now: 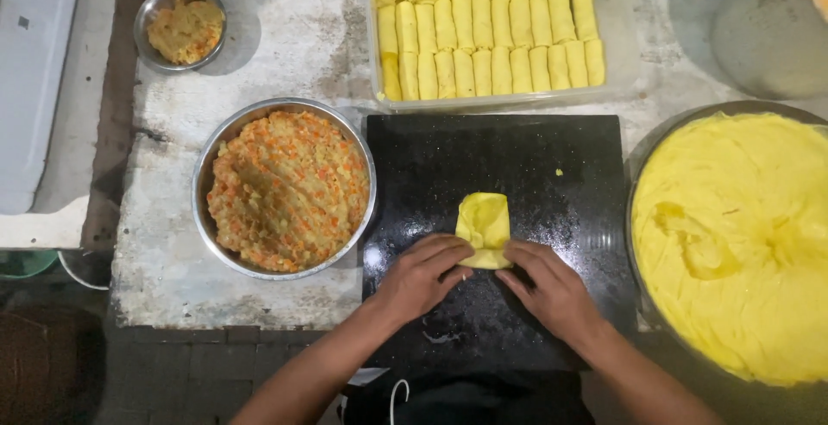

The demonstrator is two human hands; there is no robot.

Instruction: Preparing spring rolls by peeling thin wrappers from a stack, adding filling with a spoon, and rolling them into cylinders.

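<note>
Now both my hands, left (420,276) and right (549,286), pinch the half-folded wrapper (485,228) mid-board (431,166); rolling it shut tightly seems next.

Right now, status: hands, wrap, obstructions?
Both hands, left and right, fingers pressing the yellow wrap on the black board. Folded, partly rolled. Nothing in the way.

One camera sits on the person's head. It looks straight down, from close up, at the surface (285,37) and both hands.
</note>
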